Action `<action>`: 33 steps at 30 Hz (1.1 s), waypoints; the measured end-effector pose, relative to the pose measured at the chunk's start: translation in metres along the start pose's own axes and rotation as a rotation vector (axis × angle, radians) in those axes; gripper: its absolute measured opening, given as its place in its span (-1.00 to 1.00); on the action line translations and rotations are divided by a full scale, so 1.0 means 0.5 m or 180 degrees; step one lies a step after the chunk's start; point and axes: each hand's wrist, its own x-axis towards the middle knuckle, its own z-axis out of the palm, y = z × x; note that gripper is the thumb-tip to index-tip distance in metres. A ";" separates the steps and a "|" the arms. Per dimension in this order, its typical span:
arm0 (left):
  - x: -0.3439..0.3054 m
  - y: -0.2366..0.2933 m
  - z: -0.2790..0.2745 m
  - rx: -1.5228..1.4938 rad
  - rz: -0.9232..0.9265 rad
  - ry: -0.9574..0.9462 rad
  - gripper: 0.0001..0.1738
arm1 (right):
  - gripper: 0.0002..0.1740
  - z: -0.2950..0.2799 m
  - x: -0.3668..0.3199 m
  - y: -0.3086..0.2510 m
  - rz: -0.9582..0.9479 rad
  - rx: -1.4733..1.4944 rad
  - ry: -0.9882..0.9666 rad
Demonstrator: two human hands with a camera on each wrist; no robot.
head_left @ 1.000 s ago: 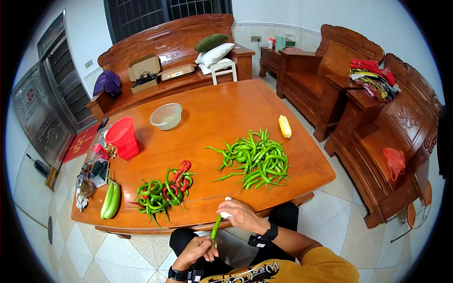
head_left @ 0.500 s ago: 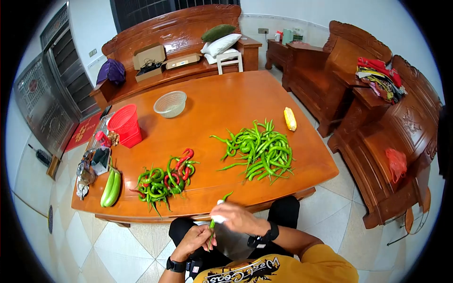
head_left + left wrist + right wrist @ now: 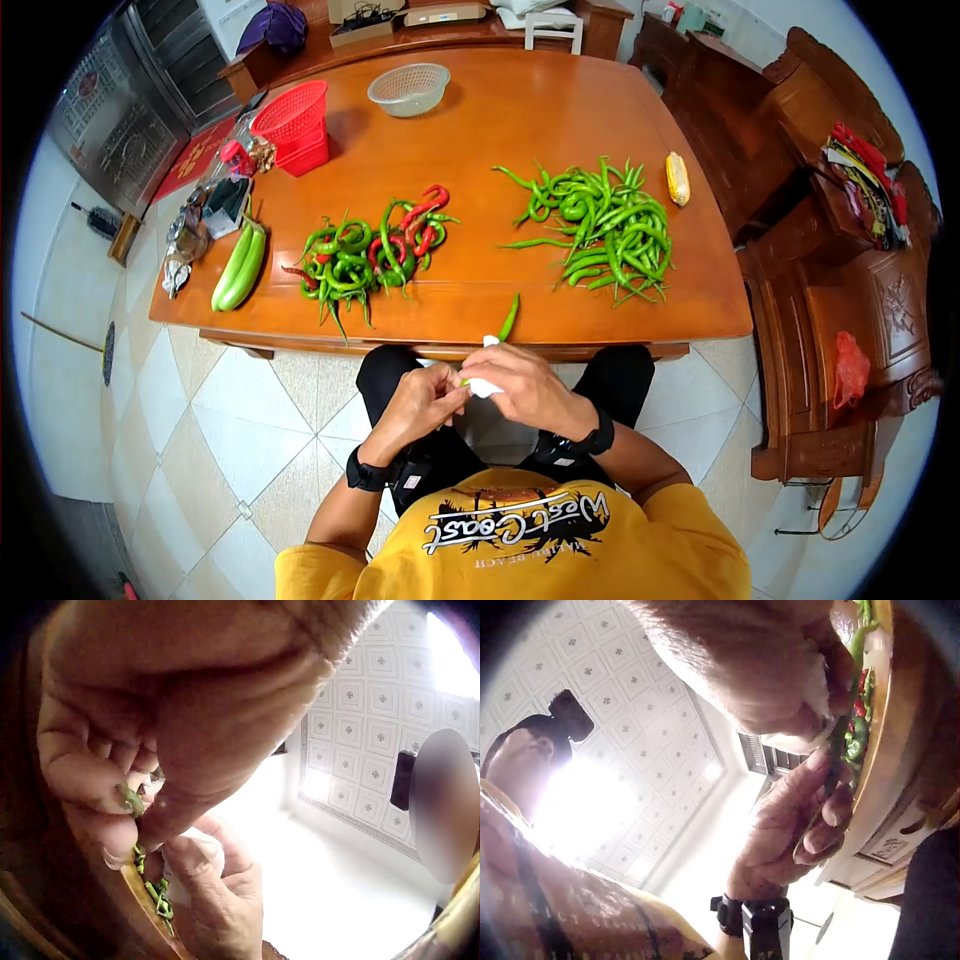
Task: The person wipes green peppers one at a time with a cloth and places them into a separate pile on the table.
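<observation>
Below the table's front edge, the left hand (image 3: 422,402) pinches the lower end of one green pepper (image 3: 509,318); in the left wrist view a bit of green stem shows at the left hand's fingertips (image 3: 129,801). The right hand (image 3: 527,389) holds a white tissue (image 3: 482,386) wrapped round the pepper's middle, and the pepper's other end sticks out past the fingers. Both hands nearly touch. In the right wrist view the white tissue (image 3: 799,742) lies under the right hand's fingers, against the pepper. The pepper's covered part is hidden.
On the wooden table (image 3: 420,290) lie a green pepper pile (image 3: 610,225), a mixed red and green pile (image 3: 350,262), corn (image 3: 678,180) and long green vegetables (image 3: 240,268). Farther back stand a red basket (image 3: 300,120) and a pale basket (image 3: 409,92). Several small items sit at left.
The head view has tilted down, so the table appears higher. The right hand with the tissue has moved along the pepper, first outward, then back close to the left hand, which keeps its hold.
</observation>
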 end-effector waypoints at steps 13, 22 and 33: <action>-0.009 -0.017 -0.005 0.0122 0.0179 0.0288 -0.71 | -0.66 -0.017 0.000 0.092 0.0395 -0.0479 0.0444; -0.004 -0.012 0.006 0.0460 0.0413 0.0520 -0.75 | -0.61 0.003 0.000 0.044 0.0333 -0.0437 0.0224; -0.011 -0.002 0.018 0.0612 0.0671 0.0943 -0.82 | -0.64 -0.012 -0.009 0.077 0.0480 -0.0432 0.0414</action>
